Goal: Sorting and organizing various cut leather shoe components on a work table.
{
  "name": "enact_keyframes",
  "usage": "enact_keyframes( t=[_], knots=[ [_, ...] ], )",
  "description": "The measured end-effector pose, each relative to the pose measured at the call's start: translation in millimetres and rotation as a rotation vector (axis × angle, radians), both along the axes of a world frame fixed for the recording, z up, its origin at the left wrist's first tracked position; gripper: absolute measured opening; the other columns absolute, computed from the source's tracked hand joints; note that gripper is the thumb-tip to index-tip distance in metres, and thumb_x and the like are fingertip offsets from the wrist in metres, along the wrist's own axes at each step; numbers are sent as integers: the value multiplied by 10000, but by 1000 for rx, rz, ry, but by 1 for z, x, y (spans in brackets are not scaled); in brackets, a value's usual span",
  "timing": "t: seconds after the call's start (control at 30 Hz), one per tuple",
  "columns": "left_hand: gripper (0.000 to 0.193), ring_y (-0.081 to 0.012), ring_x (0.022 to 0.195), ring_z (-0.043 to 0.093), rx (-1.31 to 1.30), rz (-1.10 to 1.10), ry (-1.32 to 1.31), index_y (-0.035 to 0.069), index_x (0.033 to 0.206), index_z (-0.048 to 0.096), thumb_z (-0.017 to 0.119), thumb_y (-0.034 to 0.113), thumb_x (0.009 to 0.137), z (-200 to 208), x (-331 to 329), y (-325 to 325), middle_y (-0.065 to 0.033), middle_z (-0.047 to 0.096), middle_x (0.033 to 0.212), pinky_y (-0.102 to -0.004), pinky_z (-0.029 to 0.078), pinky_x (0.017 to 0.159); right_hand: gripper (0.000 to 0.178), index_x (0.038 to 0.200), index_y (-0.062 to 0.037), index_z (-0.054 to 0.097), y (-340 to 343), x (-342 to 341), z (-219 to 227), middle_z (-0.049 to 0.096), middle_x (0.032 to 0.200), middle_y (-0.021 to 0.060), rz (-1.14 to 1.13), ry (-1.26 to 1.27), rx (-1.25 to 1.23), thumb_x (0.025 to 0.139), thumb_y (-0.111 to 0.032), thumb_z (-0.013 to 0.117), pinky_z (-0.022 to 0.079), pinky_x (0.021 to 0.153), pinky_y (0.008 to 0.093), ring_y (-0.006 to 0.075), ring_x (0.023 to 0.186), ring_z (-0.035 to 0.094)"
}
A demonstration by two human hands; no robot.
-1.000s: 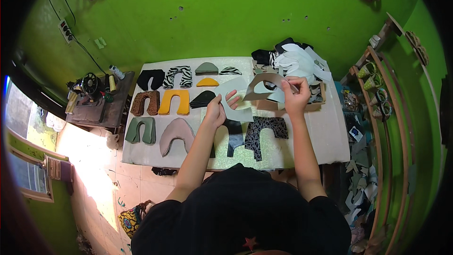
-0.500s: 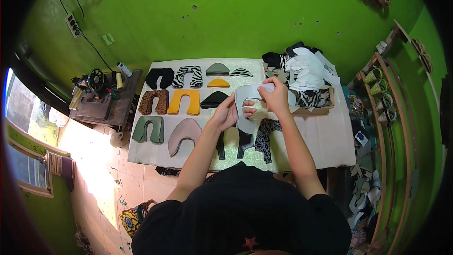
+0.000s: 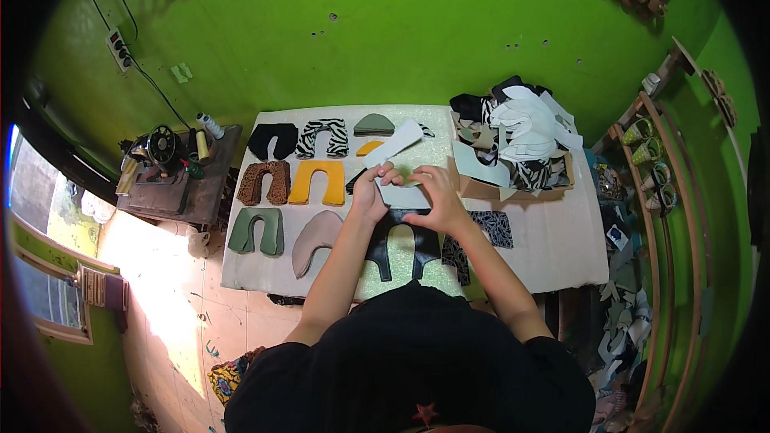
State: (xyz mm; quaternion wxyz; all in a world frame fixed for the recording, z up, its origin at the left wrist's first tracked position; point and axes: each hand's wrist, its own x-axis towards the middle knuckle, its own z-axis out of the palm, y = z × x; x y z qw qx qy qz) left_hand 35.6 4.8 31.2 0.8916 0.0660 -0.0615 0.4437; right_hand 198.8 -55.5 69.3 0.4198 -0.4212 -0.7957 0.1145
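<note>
My left hand grips a white U-shaped cut piece with its fingers curled round it. One leg of the piece points up and away, and the other lies near my right hand. That hand's fingers and thumb are spread apart; whether its fingertips touch the piece is hard to tell. Below both hands lies a black U-shaped piece, with a black-and-grey patterned piece to its right, partly behind my forearm. A pink U-shaped stack sits left of my left forearm.
The table bears U-shaped stacks: black, zebra-striped, leopard-print, yellow and green. A carton heaped with scraps stands at the back right. A sewing machine is at the left, a wooden rack at the right.
The white piece has turned and shifted left, its leg now pointing up and away. My right hand has released it and come down nearer to me, fingers spreading. More of the patterned piece shows.
</note>
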Motion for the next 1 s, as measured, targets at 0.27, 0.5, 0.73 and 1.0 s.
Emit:
enact_keyframes(
  t=[0.27, 0.5, 0.73, 1.0],
  knots=[
    [806, -323, 1138, 380, -84, 193, 965, 50, 1323, 248, 380, 655, 808, -14, -10, 8, -172, 403, 1189, -501, 331, 934, 111, 842, -15, 628, 23, 2, -9, 606, 733, 84, -152, 9, 5, 779, -96, 586, 467, 684, 316, 226, 727, 590],
    [489, -189, 1061, 507, 377, 260, 1018, 33, 1223, 421, 462, 391, 893, -64, -31, 11, -71, 555, 1119, -354, 409, 873, 269, 1073, 3, 516, 39, 5, 6, 626, 833, 22, 195, 771, -792, 865, -161, 562, 455, 598, 198, 76, 666, 560],
    [229, -229, 818, 635, 246, 337, 916, -14, 1091, 450, 484, 85, 887, -17, -44, -2, -145, 620, 926, -333, 529, 731, 325, 1011, 9, 496, 63, -10, -43, 625, 713, 101, -222, 560, -574, 820, -226, 613, 451, 504, 288, 185, 599, 602],
    [237, -190, 813, 615, 196, 347, 1026, 29, 1074, 439, 533, 80, 862, -32, -69, -7, -79, 588, 887, -287, 505, 705, 686, 1185, -22, 405, 57, -53, -40, 580, 1007, 207, -453, -23, -448, 671, -351, 717, 461, 762, 399, 363, 920, 574]
  ],
)
